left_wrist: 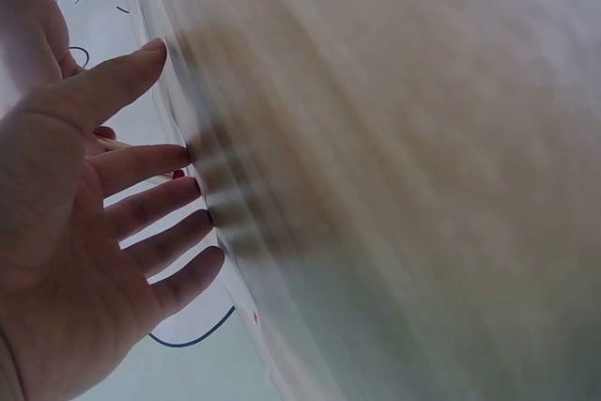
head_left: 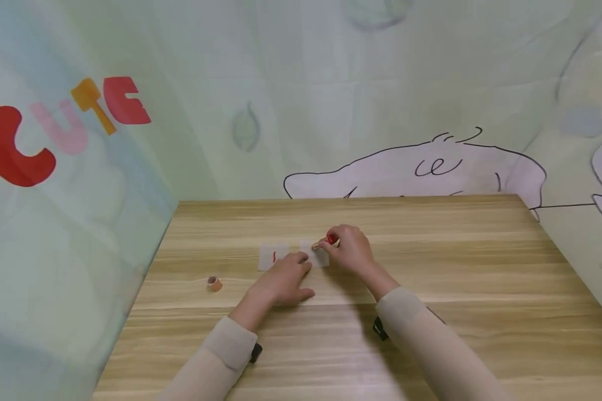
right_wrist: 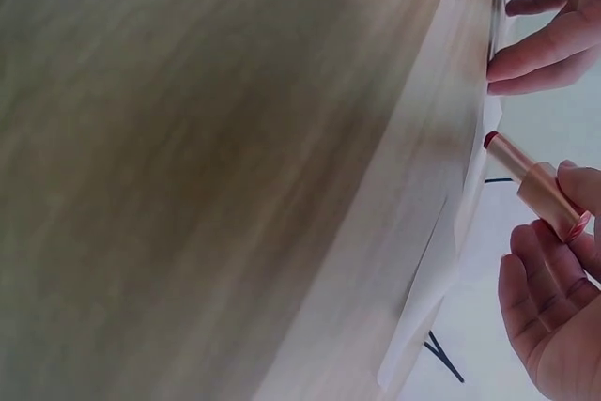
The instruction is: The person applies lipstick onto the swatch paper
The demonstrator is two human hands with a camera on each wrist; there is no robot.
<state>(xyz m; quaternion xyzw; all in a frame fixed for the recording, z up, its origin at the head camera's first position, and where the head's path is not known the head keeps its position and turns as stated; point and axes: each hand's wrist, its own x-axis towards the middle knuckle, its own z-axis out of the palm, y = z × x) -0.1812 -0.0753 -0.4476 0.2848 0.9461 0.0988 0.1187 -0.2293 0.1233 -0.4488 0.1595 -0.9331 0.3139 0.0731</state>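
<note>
My right hand [head_left: 353,249] pinches a lipstick [right_wrist: 538,186] with a gold-coloured tube, its dark red tip pointing down toward a small white paper [head_left: 322,258]. In the right wrist view the tip is close over the surface. My left hand [head_left: 282,280] is spread flat, its fingertips resting at the left edge of that paper. Just left of those fingers lies another white paper [head_left: 266,259], bearing a short red stroke [head_left: 274,257]; the hand covers part of its lower right corner.
A gold-coloured lipstick cap [head_left: 214,284] stands on the wooden table [head_left: 431,234], left of the papers. Behind the table and along its left side hangs a printed cloth backdrop [head_left: 301,111] with coloured letters and line drawings.
</note>
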